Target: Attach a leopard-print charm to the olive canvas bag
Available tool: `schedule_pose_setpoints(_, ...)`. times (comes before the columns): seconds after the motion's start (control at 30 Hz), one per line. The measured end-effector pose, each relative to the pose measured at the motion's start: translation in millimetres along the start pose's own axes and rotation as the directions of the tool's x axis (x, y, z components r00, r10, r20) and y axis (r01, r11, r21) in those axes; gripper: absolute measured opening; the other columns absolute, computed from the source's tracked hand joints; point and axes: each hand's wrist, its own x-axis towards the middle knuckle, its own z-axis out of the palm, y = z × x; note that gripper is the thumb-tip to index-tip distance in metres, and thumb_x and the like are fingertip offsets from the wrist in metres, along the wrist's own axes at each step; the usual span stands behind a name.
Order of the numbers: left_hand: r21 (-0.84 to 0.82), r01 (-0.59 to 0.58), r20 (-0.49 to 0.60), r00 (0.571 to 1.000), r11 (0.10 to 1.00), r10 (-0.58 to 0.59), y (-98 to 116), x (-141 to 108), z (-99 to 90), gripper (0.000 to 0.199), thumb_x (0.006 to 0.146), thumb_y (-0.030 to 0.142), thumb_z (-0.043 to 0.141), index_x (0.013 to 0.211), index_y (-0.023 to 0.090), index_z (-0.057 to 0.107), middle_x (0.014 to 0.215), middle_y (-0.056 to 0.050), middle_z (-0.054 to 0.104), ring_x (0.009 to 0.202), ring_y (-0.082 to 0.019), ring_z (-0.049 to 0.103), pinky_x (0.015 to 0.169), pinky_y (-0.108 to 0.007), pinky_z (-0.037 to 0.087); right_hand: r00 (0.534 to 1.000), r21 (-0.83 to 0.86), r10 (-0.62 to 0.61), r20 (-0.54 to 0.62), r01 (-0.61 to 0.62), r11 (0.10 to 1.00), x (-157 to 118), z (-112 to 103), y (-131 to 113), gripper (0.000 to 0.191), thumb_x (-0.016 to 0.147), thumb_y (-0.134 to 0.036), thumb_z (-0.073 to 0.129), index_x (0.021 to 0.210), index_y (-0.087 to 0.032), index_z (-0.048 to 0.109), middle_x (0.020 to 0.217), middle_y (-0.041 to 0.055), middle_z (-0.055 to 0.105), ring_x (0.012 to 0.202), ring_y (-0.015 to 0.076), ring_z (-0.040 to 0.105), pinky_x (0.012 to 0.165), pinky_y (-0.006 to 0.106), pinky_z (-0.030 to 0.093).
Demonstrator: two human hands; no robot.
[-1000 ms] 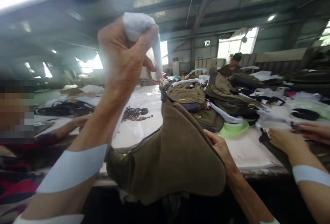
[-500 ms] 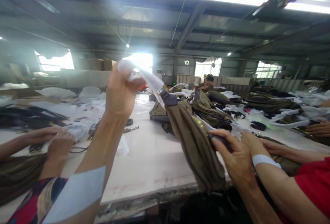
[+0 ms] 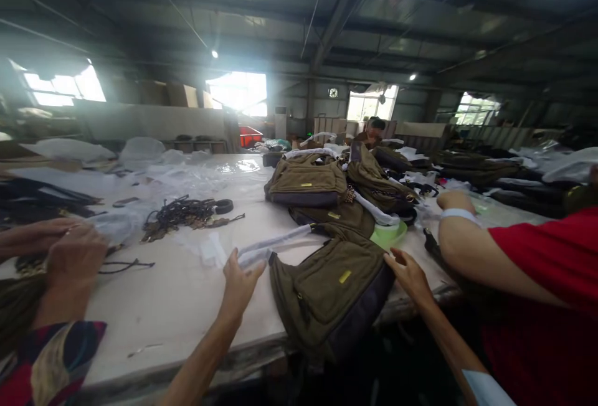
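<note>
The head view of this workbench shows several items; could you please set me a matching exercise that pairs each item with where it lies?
Items:
1. olive canvas bag
2. tangled dark straps
3. pale green dish
4. red bin

Places:
A. far back, beyond the white table
B. between the left hand and right hand
C. against a further olive bag
D. on the table, left of the bags

Pairs: 1-B, 2-D, 3-C, 4-A

White work table [image 3: 154,325]: olive canvas bags [image 3: 306,180] | dark strap-and-buckle tangle [image 3: 184,216] | green plastic bowl [image 3: 389,236] | far end: co-worker [image 3: 374,132] | beyond: red crate [image 3: 250,136]
</note>
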Motion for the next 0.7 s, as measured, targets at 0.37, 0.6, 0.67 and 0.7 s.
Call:
schedule_pose_setpoints(0.37, 0.091, -0.038, 0.157, 0.987, 0.995, 0.023, -15.9, -46.8, 34.9, 0.090, 0.061, 0.017, 0.064, 0.141, 0.015, 0.022, 0.138, -0.019, 0.028, 0.119, -0.031, 0.044, 0.089, -0.042, 0.050, 0.883, 0.229, 0.282, 0.376, -0.383, 0.895, -19.2, -10.3, -9.0, 0.069, 0.077, -0.048, 0.059, 0.133, -0.013, 0.039, 0.119, 0.0129, 0.060, 0.101, 0.0240, 0.062, 0.072, 0.030, 0.054)
schedule_pose_setpoints(0.6, -0.220, 0.176, 0.228, 0.966, 0.959, -0.125, 9.9, -49.4, 20.6, 0.088, 0.055, 0.002, 0.050, 0.137, 0.026, 0.029, 0.121, -0.012, 0.055, 0.091, -0.020, 0.062, 0.066, -0.027, 0.052, 0.753, 0.156, 0.143, 0.642, -0.311, 0.937, -56.6, -42.0, -24.6, 0.054, 0.073, -0.048, 0.064, 0.115, -0.015, 0.058, 0.096, 0.0085, 0.069, 0.085, 0.0216, 0.065, 0.070, 0.029, 0.052)
schedule_pose_setpoints(0.67, -0.311, 0.185, 0.258, 0.960, 0.932, -0.104, 23.3, -49.6, 17.3, 0.085, 0.053, 0.001, 0.048, 0.133, 0.025, 0.034, 0.114, -0.010, 0.061, 0.085, -0.019, 0.064, 0.063, -0.026, 0.051, 0.709, 0.058, 0.161, 0.687, -0.274, 0.960, -65.8, -47.6, -28.0, 0.056, 0.072, -0.052, 0.063, 0.114, -0.015, 0.059, 0.079, 0.0057, 0.068, 0.070, 0.0188, 0.063, 0.060, 0.026, 0.050)
schedule_pose_setpoints(0.7, -0.345, 0.176, 0.274, 0.958, 0.922, -0.081, 30.5, -48.1, 15.7, 0.082, 0.052, 0.001, 0.046, 0.131, 0.024, 0.038, 0.111, -0.008, 0.062, 0.083, -0.018, 0.064, 0.062, -0.025, 0.051, 0.690, 0.020, 0.164, 0.705, -0.251, 0.968, -69.6, -48.5, -29.0, 0.059, 0.072, -0.054, 0.063, 0.115, -0.014, 0.058, 0.070, 0.0035, 0.066, 0.062, 0.0168, 0.061, 0.055, 0.025, 0.048)
